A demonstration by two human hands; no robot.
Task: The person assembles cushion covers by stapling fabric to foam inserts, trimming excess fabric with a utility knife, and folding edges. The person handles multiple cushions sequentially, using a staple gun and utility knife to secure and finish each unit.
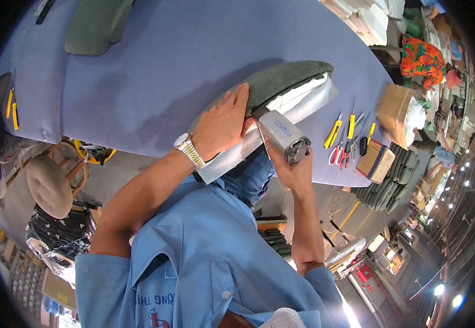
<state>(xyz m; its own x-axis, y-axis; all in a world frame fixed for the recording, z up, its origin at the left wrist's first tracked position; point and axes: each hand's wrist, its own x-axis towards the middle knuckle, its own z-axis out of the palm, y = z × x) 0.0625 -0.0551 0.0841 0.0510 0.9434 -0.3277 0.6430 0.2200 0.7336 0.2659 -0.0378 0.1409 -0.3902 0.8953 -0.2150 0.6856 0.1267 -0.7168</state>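
Here, at the near edge of the purple bench [155, 60], my left hand [223, 123] lies flat, fingers spread, pinning the green cushion [281, 79] and its white lining [303, 101] down, while my right hand [297, 167] is clenched around the grey staple gun [282, 135], its nose set against the cushion's folded edge. I judge this the fastening step along that edge; the next shot calls for taut fabric and the nose square to it, fingertips clear, with scissors [340, 153] and yellow knives [351, 124] just beside.
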